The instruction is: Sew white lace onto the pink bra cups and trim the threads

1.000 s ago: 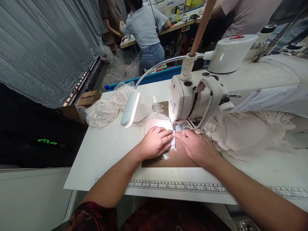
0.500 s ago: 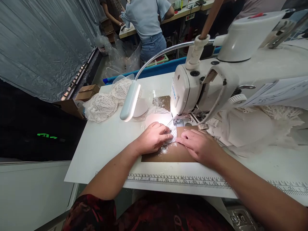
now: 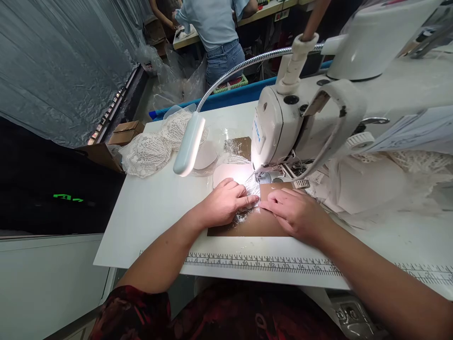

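White lace fabric (image 3: 252, 185) lies under the needle of a white sewing machine (image 3: 272, 130), brightly lit. My left hand (image 3: 226, 202) presses on the lace from the left, fingers curled together and the thumb across its near edge. On the other side my right hand (image 3: 292, 210) has its fingers folded, the index fingertip and thumb at the lace's lower right corner. A pale pink cup-shaped piece (image 3: 230, 173), joined to the lace or lying against it, sits just behind my left fingers. Below both hands is a brown sheet (image 3: 262, 226), partly covered with shiny clear tape.
Lace cups (image 3: 146, 153) are heaped at the table's left. A lamp (image 3: 190, 144) on a bendy metal neck hangs over the table. More lace and pale pieces (image 3: 368, 184) lie right of the needle. A printed ruler (image 3: 247, 262) runs along the front edge. A person (image 3: 212, 28) stands beyond.
My left thumb has stretched further right over the lace, closer to my right fingertip. My right hand holds nearly the same place. The view has shifted slightly.
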### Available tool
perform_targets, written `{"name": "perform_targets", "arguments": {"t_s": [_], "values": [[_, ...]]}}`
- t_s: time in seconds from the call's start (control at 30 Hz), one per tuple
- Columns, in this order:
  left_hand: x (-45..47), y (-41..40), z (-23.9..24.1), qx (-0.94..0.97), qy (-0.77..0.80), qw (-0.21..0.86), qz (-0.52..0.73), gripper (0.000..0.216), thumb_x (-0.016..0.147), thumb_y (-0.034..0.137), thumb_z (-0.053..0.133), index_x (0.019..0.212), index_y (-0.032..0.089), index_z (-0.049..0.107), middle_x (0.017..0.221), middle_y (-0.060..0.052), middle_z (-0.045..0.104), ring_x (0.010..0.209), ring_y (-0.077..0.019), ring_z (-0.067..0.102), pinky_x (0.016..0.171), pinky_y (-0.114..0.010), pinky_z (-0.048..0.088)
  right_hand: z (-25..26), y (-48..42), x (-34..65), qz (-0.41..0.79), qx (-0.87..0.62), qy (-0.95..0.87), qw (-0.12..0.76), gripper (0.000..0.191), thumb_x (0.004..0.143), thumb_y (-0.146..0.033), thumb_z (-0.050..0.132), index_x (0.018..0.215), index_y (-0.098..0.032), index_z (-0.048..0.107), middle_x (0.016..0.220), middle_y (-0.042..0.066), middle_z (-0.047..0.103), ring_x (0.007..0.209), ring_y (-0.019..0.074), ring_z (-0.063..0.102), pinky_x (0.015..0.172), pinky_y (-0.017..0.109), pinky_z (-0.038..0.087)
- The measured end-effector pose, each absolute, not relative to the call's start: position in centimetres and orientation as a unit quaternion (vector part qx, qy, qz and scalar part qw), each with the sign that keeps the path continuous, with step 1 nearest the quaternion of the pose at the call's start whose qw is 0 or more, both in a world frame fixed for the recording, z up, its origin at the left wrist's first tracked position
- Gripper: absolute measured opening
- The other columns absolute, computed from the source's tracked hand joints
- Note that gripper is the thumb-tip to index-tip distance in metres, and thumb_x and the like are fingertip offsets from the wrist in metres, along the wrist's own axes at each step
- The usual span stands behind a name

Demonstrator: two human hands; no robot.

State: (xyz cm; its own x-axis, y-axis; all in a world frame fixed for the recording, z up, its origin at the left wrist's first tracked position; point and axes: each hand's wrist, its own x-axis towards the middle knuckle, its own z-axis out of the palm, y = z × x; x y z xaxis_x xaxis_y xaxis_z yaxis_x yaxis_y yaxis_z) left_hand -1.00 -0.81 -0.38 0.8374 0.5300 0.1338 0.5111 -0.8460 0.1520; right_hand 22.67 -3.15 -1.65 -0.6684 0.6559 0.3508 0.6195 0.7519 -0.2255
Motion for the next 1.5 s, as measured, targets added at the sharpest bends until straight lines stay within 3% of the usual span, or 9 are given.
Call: {"name": "perform_targets", "arguments": {"t_s": [0.63,0.77,0.9,1.2,1.5], "values": [[-1.1,-1.0,0.0,0.960,0.267,0.056,0.065,0.041,0.090,0.012,0.043,0.122,0.029,0.061,0.086,-0.005,0.058,0.078,-0.0180,0.045,0.082,-0.034,0.037,-1.5,-3.3,22.5,0.059,-0.352,-0.908,0.217,0.027,0.088,-0.012,0.045,0.097,-0.018,0.069,0.074,0.003,0.058,0.069,0.0155,0.046,0.064,0.028,0.033],[-0.8,-1.0,0.2,0.954,0.279,0.059,0.087,0.033,0.092,0.019,0.042,0.118,0.023,0.062,0.109,-0.008,0.061,0.086,-0.0189,0.048,0.085,-0.035,0.038,-1.4,-3.3,22.3,0.028,-0.349,-0.917,0.194,0.027,0.085,-0.009,0.045,0.091,-0.018,0.069,0.072,0.003,0.056,0.069,0.0161,0.044,0.065,0.028,0.032],[0.1,-0.9,0.2,0.946,0.311,0.033,0.082,0.036,0.098,0.029,0.034,0.123,0.019,0.057,0.133,-0.010,0.054,0.092,-0.0201,0.050,0.084,-0.037,0.039,-1.3,-3.4,22.2,0.016,-0.349,-0.917,0.192,0.027,0.083,-0.007,0.045,0.088,-0.019,0.069,0.072,0.003,0.056,0.070,0.0166,0.044,0.066,0.029,0.031],[0.4,-0.6,0.0,0.944,0.327,-0.005,0.047,0.039,0.098,0.025,0.031,0.127,0.017,0.056,0.135,-0.006,0.055,0.084,-0.0197,0.049,0.075,-0.036,0.037,-1.6,-3.4,22.3,0.010,-0.349,-0.918,0.188,0.027,0.082,-0.007,0.045,0.087,-0.019,0.069,0.072,0.003,0.055,0.070,0.0173,0.041,0.065,0.029,0.029],[0.2,0.1,-0.1,0.947,0.319,-0.031,0.014,0.042,0.094,0.022,0.034,0.132,0.017,0.051,0.143,-0.005,0.048,0.088,-0.0213,0.049,0.070,-0.036,0.031,-1.7,-3.2,22.2,-0.003,-0.363,-0.913,0.186,0.026,0.088,-0.011,0.044,0.085,-0.019,0.069,0.070,0.003,0.055,0.069,0.0169,0.043,0.065,0.030,0.028]]}}
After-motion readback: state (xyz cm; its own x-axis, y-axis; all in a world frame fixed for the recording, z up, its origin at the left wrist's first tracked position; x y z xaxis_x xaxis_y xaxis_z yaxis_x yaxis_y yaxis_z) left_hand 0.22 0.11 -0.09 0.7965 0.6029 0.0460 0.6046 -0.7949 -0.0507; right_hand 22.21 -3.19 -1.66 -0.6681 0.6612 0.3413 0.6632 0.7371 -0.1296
